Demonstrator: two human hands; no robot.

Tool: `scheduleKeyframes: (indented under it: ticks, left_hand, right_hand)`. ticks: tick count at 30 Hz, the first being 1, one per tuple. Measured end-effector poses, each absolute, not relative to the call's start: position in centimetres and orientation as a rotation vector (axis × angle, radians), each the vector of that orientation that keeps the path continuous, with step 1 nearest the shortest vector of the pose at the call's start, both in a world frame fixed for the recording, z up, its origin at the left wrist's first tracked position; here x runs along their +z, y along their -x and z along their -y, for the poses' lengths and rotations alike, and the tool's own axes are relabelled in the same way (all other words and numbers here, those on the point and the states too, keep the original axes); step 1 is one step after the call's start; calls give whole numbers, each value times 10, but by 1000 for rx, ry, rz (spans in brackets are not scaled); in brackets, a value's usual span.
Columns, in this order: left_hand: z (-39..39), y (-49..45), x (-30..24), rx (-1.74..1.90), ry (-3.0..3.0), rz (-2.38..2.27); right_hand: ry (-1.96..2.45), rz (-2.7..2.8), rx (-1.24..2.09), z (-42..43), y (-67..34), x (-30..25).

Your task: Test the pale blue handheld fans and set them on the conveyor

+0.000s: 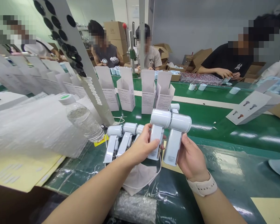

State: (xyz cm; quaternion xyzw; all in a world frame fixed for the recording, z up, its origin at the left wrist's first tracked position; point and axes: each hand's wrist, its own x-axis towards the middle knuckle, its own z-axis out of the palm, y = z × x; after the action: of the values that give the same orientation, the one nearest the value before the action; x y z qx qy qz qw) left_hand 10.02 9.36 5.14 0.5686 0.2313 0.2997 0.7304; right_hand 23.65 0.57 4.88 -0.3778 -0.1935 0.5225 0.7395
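In the centre of the frame the left hand [142,146] is closed around the handle of a white handheld device [160,119], with the thumb laid across its front. Just to its right, the right hand [191,158] grips the handle of a second white device [180,123] from behind and below. Both are held upright above the green worktop [224,133], and their round barrel heads touch side by side. A pale watch strap [203,186] sits on the right wrist.

Left of the hands, a row of like devices [121,140] lies flat on the worktop with the heads toward the far side. Beneath the hands lies a face mask [140,177], and at the bottom edge is a roll of bubble wrap [135,208]. A clear water bottle [84,119] with a green-topped cap leans at centre left, and yellow sheets [21,172] lie at lower left.

Behind the held devices, open white cartons [147,93] stand in a line with their flaps up. At the right, a flat printed box [252,107] lies on the worktop. Across the upper frame other people sit at the far side, their hands on small parts.
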Motion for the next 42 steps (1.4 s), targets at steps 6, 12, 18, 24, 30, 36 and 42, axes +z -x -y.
scheduleKeyframes:
  ticks: [6, 12, 18, 24, 30, 36, 42]
  left_hand:
    - [-93, -100, 51, 601, -1187, -385]
    - [-95, -108, 56, 644, -910, -405]
    - [-95, -101, 60, 574, -1014, -318]
    - [-90, -100, 54, 583, -1057, -383]
    - [-95, -96, 59, 523, -1023, -323]
    - [-98, -90, 65, 469, -1128, -261]
    - [-99, -91, 62, 479, -1153, -297]
  right_hand:
    - [846, 361, 1161, -8, -239, 48]
    - [875, 219, 1211, -7, -240, 57]
    - [799, 413, 1260, 0, -239, 59]
    - [748, 468, 1225, 3, -239, 62]
    - [794, 363, 1131, 6, -245, 63]
    - [773, 332, 1058, 1, -246, 62]
    - [843, 309, 1040, -3, -244, 62]
